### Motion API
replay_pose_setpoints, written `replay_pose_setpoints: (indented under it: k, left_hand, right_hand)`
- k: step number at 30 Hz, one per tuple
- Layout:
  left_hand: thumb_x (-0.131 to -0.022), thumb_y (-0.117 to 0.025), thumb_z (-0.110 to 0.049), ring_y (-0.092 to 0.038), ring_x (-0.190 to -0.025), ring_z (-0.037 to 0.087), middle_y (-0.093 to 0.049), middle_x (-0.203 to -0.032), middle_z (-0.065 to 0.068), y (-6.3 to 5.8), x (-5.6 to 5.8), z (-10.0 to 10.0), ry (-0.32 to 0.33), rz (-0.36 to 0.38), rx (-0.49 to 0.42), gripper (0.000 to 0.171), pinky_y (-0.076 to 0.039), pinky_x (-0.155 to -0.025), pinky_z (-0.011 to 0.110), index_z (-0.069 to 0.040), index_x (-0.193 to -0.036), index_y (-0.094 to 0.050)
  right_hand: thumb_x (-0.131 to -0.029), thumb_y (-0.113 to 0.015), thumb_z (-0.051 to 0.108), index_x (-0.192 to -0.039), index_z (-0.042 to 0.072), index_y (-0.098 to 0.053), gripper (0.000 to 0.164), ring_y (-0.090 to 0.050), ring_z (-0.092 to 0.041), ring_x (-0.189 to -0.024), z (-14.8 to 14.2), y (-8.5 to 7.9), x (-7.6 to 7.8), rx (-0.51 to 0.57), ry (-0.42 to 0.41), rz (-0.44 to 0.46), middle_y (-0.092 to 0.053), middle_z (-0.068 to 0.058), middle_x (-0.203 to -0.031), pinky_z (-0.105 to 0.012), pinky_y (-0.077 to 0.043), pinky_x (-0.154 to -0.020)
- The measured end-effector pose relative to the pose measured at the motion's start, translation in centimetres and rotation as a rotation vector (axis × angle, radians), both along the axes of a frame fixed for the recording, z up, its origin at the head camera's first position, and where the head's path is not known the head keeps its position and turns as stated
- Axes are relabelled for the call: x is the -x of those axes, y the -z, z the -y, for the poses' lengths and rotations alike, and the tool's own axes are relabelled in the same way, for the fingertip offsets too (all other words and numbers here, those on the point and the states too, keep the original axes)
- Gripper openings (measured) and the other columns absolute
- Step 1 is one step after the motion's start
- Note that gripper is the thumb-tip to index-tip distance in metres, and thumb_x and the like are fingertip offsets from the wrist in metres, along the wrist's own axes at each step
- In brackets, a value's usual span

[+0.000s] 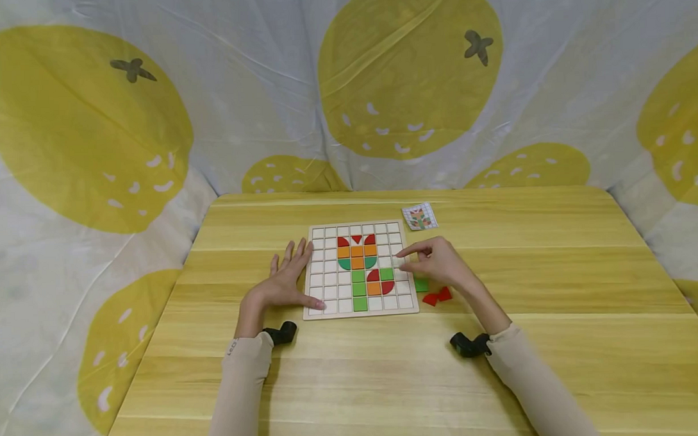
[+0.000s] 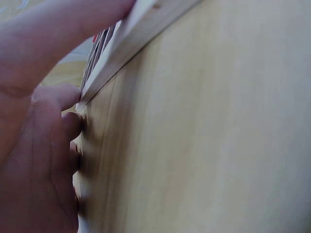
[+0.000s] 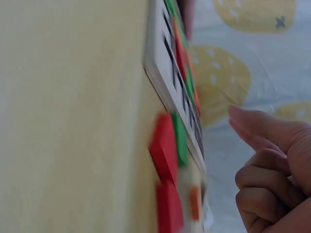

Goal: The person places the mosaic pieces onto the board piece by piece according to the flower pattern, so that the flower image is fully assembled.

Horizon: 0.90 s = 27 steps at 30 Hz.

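A square white grid board lies on the table, holding red, orange and green pieces arranged like a flower. My left hand is spread along its left edge, the thumb resting on the near left corner. In the left wrist view, the fingers reach down beside the board's side. Over the right edge hovers my right hand, index finger and thumb extended towards the board with a gap between them and nothing visible there. Its other fingers are curled. A light green square sits in the grid near those fingertips.
Right of the board lie two red pieces and a green piece. An orange piece shows beyond them in the right wrist view. A small printed pattern card lies behind the board. A lemon-print cloth hangs around the table.
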<state>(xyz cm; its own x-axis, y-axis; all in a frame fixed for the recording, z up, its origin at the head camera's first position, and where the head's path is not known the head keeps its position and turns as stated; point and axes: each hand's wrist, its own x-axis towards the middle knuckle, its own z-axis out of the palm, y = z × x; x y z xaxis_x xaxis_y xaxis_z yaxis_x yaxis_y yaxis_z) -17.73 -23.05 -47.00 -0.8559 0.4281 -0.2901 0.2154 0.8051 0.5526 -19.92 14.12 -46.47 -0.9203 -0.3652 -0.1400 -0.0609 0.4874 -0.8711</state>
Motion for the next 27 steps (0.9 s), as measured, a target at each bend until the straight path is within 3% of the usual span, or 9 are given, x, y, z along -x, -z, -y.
replay_pose_setpoints:
  k: [5, 10, 21, 27]
  left_hand:
    - [-0.074, -0.091, -0.051, 0.024, -0.159, 0.04, 0.017, -0.174, 0.015, 0.1, 0.0, 0.0, 0.003, 0.003, -0.005, 0.14, 0.017, -0.123, 0.068, -0.008, -0.167, 0.006]
    - [-0.074, -0.09, -0.053, 0.024, -0.159, 0.039, 0.017, -0.174, 0.014, 0.2, 0.0, 0.1, 0.001, 0.002, 0.004, 0.14, 0.017, -0.124, 0.067, -0.009, -0.167, 0.006]
    - [-0.075, -0.091, -0.051, 0.025, -0.159, 0.039, 0.017, -0.174, 0.014, 0.1, -0.1, 0.0, -0.004, 0.003, -0.009, 0.14, 0.018, -0.123, 0.067, -0.009, -0.167, 0.006]
    - [-0.075, -0.091, -0.05, 0.025, -0.159, 0.04, 0.017, -0.174, 0.015, 0.1, 0.0, 0.0, -0.005, 0.004, -0.017, 0.14, 0.018, -0.123, 0.068, -0.009, -0.167, 0.005]
  right_hand:
    - [-0.09, -0.082, 0.019, -0.116, 0.008, -0.079, 0.029, -0.028, -0.011, -0.052, -3.3, -0.4, 1.0, -0.007, 0.097, -0.013, -0.033, 0.005, -0.059, -0.023, -0.025, -0.05]
    - [-0.089, -0.083, 0.019, -0.12, 0.006, -0.077, 0.034, -0.029, -0.009, -0.054, -5.2, -0.1, 1.6, -0.025, 0.118, -0.015, -0.034, 0.006, -0.059, -0.024, -0.026, -0.051]
    - [-0.089, -0.083, 0.015, -0.117, 0.005, -0.078, 0.031, -0.027, -0.009, -0.056, -6.5, 0.7, 1.8, -0.019, 0.062, 0.047, -0.03, 0.006, -0.06, -0.025, -0.025, -0.054]
    - [-0.086, -0.085, 0.016, -0.118, 0.005, -0.078, 0.034, -0.024, -0.009, -0.057, -7.6, 0.7, 1.7, 0.008, -0.039, 0.104, -0.026, 0.004, -0.06, -0.027, -0.024, -0.056]
